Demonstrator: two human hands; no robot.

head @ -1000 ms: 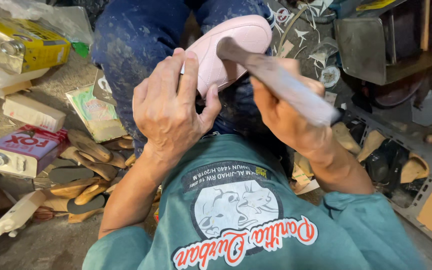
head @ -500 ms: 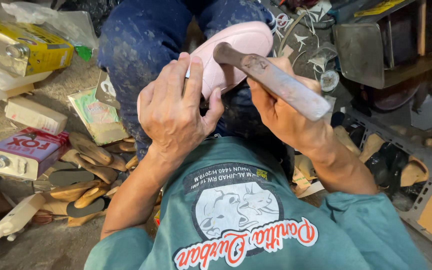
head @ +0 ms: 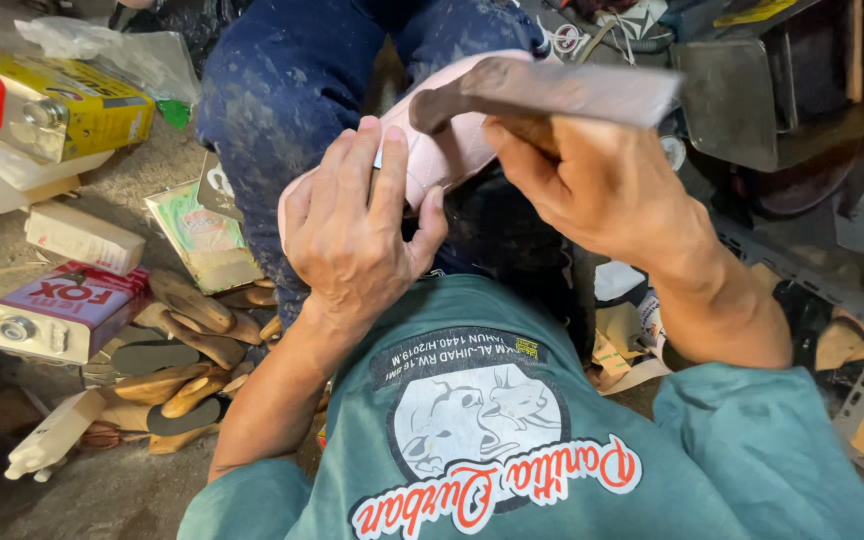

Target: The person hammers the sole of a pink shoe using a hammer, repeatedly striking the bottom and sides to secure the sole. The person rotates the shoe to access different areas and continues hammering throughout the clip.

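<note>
A view from above of a seated person in a teal printed shirt (head: 512,440) and dark blue, dust-speckled trousers (head: 292,100). The left hand (head: 357,225) wraps its fingers over a smooth, pale pink shoe sole (head: 452,140) with a rounded outline, pressing it against the knee. The right hand (head: 592,185) is closed around the handle of a worn, rust-brown metal hammer (head: 542,92), whose long flat head lies just above the pink sole; whether the two touch cannot be told.

On the gritty grey floor (head: 102,490) to the left lie a heap of flat tan and dark sole-shaped cutouts (head: 187,350), a dented yellow rectangular glue tin (head: 57,105) with a round cap, a pink and red tin (head: 62,310) lying on its side, and a pale cardboard box (head: 82,237). A green printed packet (head: 202,235) rests beside the leg.
</note>
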